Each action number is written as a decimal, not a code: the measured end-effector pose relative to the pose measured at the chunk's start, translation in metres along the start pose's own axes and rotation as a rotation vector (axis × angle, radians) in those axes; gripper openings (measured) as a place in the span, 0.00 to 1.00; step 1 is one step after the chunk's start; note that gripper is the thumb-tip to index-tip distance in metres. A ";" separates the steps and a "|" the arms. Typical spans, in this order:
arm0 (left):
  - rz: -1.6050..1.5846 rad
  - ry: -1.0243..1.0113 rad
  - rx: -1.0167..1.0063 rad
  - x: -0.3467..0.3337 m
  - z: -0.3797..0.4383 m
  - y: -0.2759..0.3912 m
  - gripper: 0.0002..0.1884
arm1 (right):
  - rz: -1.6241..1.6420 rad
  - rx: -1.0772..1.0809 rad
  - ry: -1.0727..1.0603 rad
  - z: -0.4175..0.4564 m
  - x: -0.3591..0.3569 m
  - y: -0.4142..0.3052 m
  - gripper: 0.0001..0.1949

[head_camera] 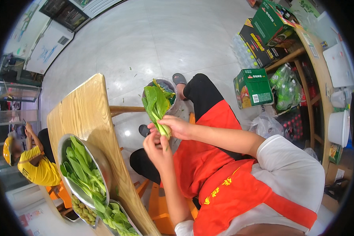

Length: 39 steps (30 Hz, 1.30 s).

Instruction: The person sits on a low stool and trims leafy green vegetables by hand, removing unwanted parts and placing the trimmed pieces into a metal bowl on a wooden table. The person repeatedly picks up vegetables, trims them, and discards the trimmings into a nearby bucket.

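A head of bok choy [155,101] is held between my two hands, its leaves pointing away from me and its pale base toward my lap. My right hand [177,126] grips its stalks from one side. Around the lower end are the fingers of my left hand [157,149], partly hiding the base. Below the leaves stands a lined waste bin [174,103] with yellowed leaves in it. On the wooden table [79,103] beside me, a metal bowl [101,156] holds several more bok choy [81,165].
Trays with greens [116,219] and small round greenish items [84,211] line the table. Across it sits a person in yellow [39,168]. Beer cartons [253,87] and bagged bottles [287,85] occupy the right side, by a wooden shelf [321,67]. Leaf scraps dot the floor [129,38].
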<state>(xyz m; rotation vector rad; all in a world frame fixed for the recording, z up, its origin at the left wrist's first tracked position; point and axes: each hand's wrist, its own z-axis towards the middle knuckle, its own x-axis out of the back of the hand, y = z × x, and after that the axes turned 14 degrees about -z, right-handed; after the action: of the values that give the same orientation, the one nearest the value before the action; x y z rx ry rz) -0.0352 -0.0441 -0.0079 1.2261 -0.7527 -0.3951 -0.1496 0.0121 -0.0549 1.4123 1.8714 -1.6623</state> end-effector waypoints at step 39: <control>-0.944 0.040 0.327 -0.004 0.032 -0.039 0.05 | -0.033 0.145 0.231 -0.005 0.014 -0.008 0.10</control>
<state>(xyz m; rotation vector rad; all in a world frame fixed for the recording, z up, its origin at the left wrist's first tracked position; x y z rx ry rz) -0.0557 -0.0757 -0.0411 1.8594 -0.1516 -1.0383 -0.1609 0.0247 -0.0585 1.7057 1.9351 -1.7463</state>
